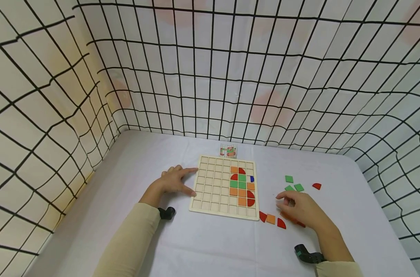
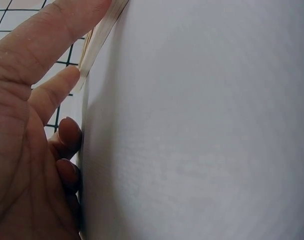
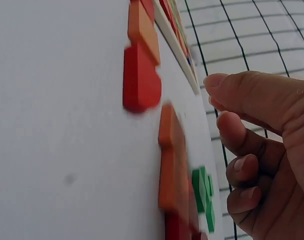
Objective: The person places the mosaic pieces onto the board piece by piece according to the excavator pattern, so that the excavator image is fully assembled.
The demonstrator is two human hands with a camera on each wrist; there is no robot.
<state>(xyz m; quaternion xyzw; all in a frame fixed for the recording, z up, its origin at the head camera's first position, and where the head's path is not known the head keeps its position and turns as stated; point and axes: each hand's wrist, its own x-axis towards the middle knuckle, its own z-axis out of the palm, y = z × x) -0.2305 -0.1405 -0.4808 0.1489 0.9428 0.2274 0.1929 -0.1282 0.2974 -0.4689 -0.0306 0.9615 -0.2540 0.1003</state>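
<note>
A pale wooden grid board point(image 1: 213, 184) lies on the table. Orange and green squares, red quarter-circles and a small blue piece point(image 1: 252, 179) sit in cells on its right side. My left hand point(image 1: 173, 181) is at the board's left edge, thumb and index finger stretched out and touching it. The board's edge point(image 2: 99, 42) shows by those fingers in the left wrist view. My right hand point(image 1: 301, 207) hovers over loose pieces right of the board, fingers loosely bent. In the right wrist view no piece shows between the thumb and fingers of the right hand point(image 3: 261, 145).
A small printed pattern card point(image 1: 228, 151) lies behind the board. Green pieces point(image 1: 289, 179) and a red quarter-circle point(image 1: 316, 186) lie to the right. Orange and red pieces point(image 1: 281, 223) lie near the board's front right corner. Black wire mesh point(image 1: 210, 73) stands around the table.
</note>
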